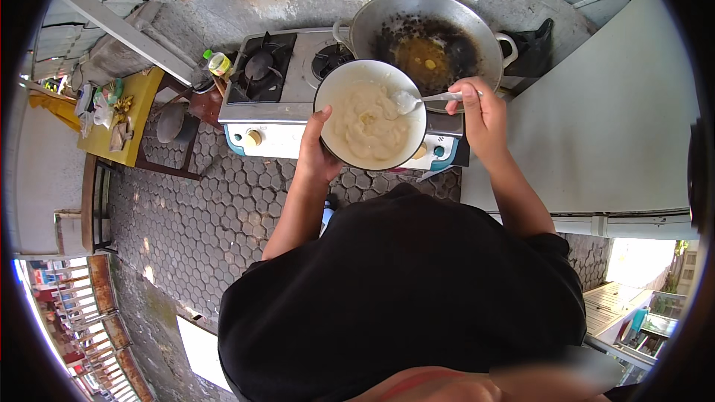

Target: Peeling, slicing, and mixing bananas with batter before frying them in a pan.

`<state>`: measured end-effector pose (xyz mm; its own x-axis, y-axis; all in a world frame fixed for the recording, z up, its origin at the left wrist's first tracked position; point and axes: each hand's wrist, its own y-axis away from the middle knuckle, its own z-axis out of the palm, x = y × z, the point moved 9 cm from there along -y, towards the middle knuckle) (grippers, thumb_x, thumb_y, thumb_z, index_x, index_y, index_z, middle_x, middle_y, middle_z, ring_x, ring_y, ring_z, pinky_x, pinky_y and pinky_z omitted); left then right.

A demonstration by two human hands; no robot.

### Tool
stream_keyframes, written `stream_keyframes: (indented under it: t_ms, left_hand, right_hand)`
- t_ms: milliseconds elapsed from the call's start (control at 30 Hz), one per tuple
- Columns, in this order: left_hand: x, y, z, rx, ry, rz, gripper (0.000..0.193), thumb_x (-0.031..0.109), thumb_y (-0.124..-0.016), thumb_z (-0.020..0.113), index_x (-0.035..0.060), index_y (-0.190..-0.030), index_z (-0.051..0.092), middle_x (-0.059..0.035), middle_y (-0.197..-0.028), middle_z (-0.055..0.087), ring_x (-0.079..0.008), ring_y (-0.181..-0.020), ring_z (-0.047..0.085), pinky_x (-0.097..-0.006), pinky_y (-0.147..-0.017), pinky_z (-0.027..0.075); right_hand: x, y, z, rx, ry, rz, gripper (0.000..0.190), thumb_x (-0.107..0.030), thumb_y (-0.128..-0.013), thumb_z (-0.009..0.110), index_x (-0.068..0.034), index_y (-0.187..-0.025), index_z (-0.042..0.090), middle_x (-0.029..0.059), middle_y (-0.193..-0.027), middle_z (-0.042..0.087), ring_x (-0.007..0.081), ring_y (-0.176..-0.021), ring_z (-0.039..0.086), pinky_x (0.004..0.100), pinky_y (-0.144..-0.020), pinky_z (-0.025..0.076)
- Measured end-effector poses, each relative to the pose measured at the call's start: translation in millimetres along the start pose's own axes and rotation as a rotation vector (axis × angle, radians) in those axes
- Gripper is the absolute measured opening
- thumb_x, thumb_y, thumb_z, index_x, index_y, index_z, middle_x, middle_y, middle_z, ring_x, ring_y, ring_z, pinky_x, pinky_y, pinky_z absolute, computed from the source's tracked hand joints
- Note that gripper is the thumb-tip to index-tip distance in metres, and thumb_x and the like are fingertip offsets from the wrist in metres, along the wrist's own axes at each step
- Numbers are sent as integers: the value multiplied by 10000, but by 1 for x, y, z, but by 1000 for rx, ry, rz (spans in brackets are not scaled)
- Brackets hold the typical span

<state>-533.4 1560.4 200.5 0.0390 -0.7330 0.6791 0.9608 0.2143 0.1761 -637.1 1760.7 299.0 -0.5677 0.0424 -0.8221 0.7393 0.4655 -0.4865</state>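
My left hand (317, 151) grips the left rim of a white bowl (335, 89) with a dark edge, its thumb on the rim. Thick pale batter (371, 123) fills much of the bowl. Between the thumb and fingers of my right hand (483, 117) is the handle of a metal spoon (441, 97); its batter-coated end is at the bowl's right inner side. Behind the bowl, a large metal wok (371, 19) stands on the right of the gas stove (304, 81). Inside the wok lie oil and a small yellow piece (430, 63), with dark stains around them.
At the stove's left are an uncovered burner (260, 67) and a green-capped bottle (218, 62). A black plastic bag (528, 50) sits right of the wok. Farther left, a yellow table (137, 117) holds bags and bananas. A large pale panel (592, 123) bounds the right side.
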Motion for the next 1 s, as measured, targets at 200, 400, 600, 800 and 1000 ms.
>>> stream_keyframes:
  t_ms: [200,400,600,800,1000]
  left_hand:
    - [2,1,1,-16,12,-2,677,411,-852,527,-28,-1338,355,-210,-1309,460,-326,-1193,481,-450,-985,414]
    - [2,6,3,9,8,-2,686,418,-848,536,-25,-1339,353,-207,-1305,462,-327,-1185,486,-453,-984,414]
    - [0,5,6,0,6,-17,750,453,-826,562,-29,-1350,326,-221,-1307,448,-327,-1186,491,-435,-968,438]
    - [-3,5,-1,-1,22,-3,745,459,-836,550,-24,-1355,323,-214,-1311,448,-320,-1192,488,-435,-970,437]
    - [-5,6,-9,29,78,-13,678,445,-847,529,8,-1340,367,-183,-1301,470,-326,-1182,493,-478,-957,438]
  right_hand:
    - [25,-4,-4,49,-234,94,319,-241,-1004,391,24,-915,544,71,-695,557,115,-645,555,249,-625,467]
    - [69,-1,-8,142,-534,324,318,-292,-992,423,-11,-911,547,65,-684,545,132,-636,557,272,-622,472]
    - [100,11,-3,149,-759,491,286,-300,-973,462,-41,-905,563,68,-684,554,147,-639,547,287,-634,458]
    - [100,-3,-23,210,-902,456,262,-288,-963,478,-49,-910,573,67,-689,562,158,-658,552,287,-658,460]
    - [112,-48,-64,328,-308,269,310,-292,-978,446,-16,-978,587,86,-746,641,151,-675,619,271,-687,479]
